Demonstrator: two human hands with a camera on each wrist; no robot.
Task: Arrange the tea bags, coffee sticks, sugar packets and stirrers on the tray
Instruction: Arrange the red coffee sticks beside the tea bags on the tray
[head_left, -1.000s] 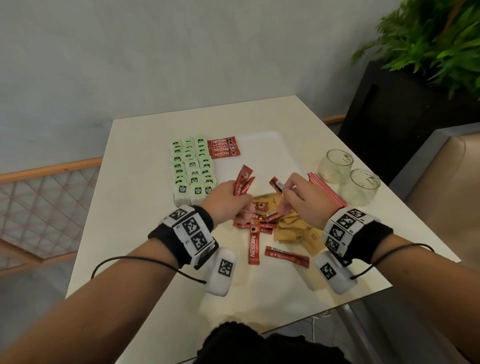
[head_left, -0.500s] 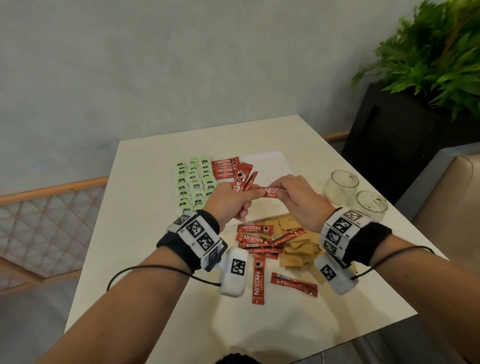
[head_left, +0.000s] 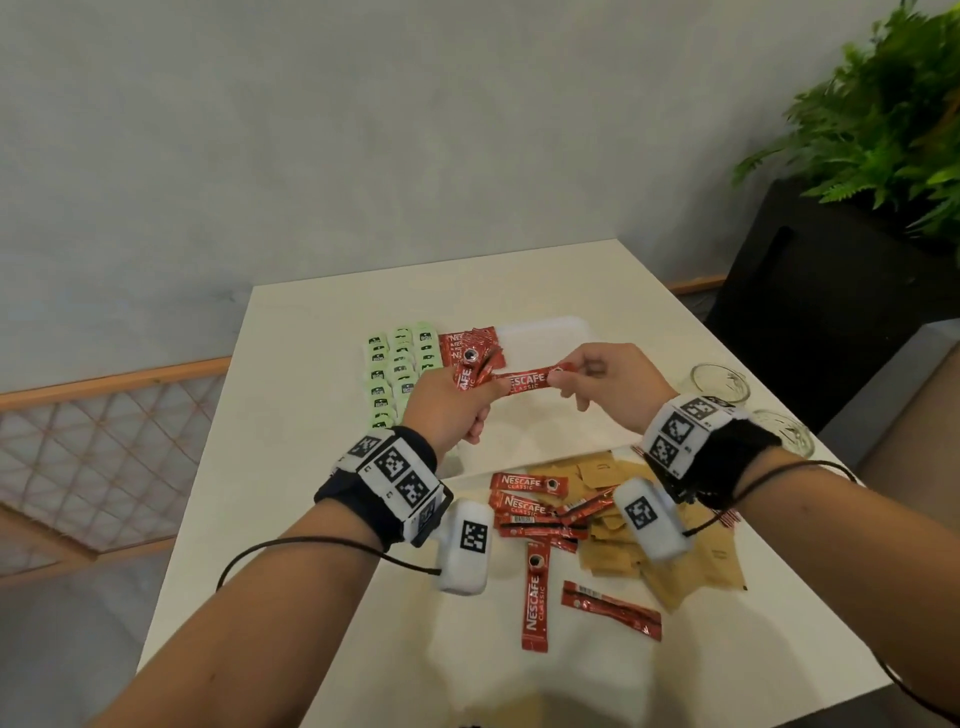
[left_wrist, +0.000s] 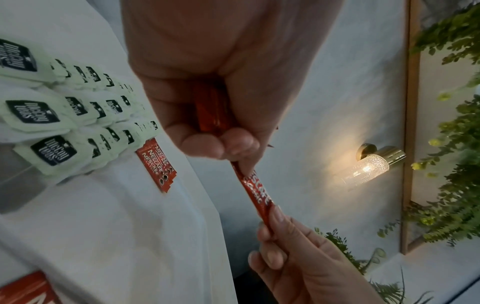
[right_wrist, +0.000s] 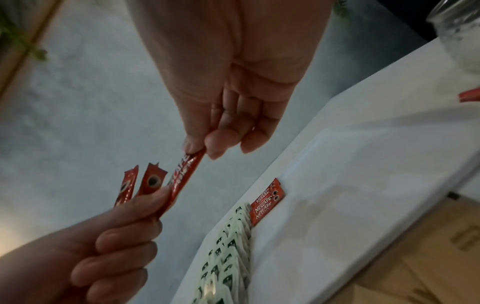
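Above the white tray (head_left: 545, 332), my left hand (head_left: 480, 395) grips a small bundle of red coffee sticks (head_left: 470, 371). My right hand (head_left: 563, 376) pinches the far end of one more coffee stick (head_left: 527, 382); its other end lies under my left thumb (left_wrist: 244, 164). The right wrist view shows that stick (right_wrist: 182, 179) beside two others in my left hand (right_wrist: 145, 207). Green tea bags (head_left: 400, 364) fill rows on the tray's left, with a few coffee sticks (head_left: 452, 345) laid next to them. Loose coffee sticks (head_left: 535, 592) and brown sugar packets (head_left: 623, 530) lie on the near table.
Two empty glasses (head_left: 719, 384) (head_left: 784, 439) stand at the table's right edge. Red-striped stirrers (head_left: 730, 515) peek out behind my right wrist. A dark planter with a fern (head_left: 857, 208) stands beyond the right side; a wooden rail runs at the left.
Both hands rose from the loose pile to above the tray. The right hand brought one stick across to the left hand's bundle, and the left thumb now holds its end.
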